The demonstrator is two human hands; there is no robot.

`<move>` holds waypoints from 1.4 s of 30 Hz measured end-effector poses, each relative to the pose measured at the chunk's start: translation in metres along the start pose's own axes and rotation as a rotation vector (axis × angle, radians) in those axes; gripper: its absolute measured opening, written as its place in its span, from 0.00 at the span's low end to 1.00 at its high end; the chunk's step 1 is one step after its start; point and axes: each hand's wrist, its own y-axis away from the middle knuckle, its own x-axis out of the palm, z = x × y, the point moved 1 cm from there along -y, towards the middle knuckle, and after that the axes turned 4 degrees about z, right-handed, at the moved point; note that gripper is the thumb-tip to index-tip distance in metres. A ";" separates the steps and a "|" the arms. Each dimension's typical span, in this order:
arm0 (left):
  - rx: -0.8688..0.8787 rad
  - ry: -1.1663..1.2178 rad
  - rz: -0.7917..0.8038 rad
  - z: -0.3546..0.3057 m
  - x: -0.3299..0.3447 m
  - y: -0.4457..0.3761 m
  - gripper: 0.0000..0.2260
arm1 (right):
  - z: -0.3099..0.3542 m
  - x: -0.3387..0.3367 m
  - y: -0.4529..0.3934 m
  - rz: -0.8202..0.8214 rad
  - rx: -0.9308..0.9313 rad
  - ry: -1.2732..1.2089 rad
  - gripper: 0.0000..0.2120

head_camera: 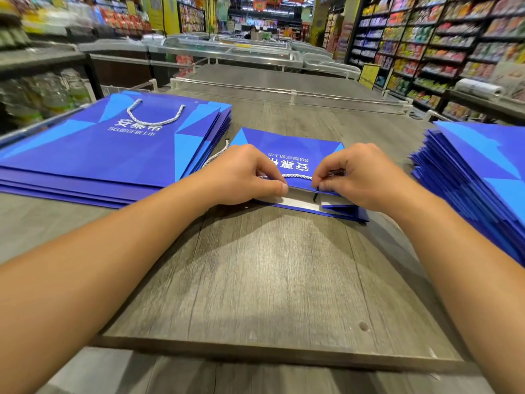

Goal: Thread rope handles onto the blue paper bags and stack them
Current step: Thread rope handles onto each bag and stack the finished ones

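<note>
A flat blue paper bag (287, 150) lies on the grey wooden table (255, 280), its open top edge toward me. A white twisted rope handle (297, 176) runs along that edge between my hands. My left hand (244, 174) pinches the bag's top edge at the rope's left end. My right hand (358, 174) pinches the rope's right end at the bag's edge, and a short dark tip (314, 197) hangs inside the opening. Another piece of rope (217, 153) sticks out from behind my left hand.
A stack of blue bags (108, 146) with a rope handle (154, 115) on top lies at the left. A taller pile of blue bags (477, 177) sits at the right. Freezer chests and stocked shop shelves stand beyond the table.
</note>
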 end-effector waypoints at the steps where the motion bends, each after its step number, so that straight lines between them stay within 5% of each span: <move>1: -0.004 0.002 -0.012 0.001 0.000 0.000 0.06 | 0.000 0.001 0.000 0.004 0.001 -0.026 0.09; 8: 0.002 -0.041 -0.151 0.007 -0.004 -0.003 0.08 | -0.008 -0.003 0.004 0.088 0.059 -0.161 0.10; 12: 0.064 -0.048 -0.232 0.006 -0.005 -0.004 0.04 | -0.007 0.005 -0.002 -0.056 0.047 -0.176 0.10; 19: 0.256 -0.211 -0.610 -0.010 -0.002 -0.002 0.04 | 0.001 0.015 -0.006 -0.230 0.084 -0.286 0.13; 25: 0.206 -0.339 -0.607 -0.020 0.011 -0.004 0.11 | 0.018 0.019 -0.005 -0.355 0.074 -0.375 0.11; 35: 0.158 -0.338 -0.553 -0.020 0.015 -0.009 0.07 | 0.024 0.023 -0.008 -0.407 0.176 -0.440 0.10; 42: 0.107 -0.244 -0.479 -0.022 0.013 -0.009 0.08 | 0.028 0.026 -0.006 -0.472 0.254 -0.289 0.13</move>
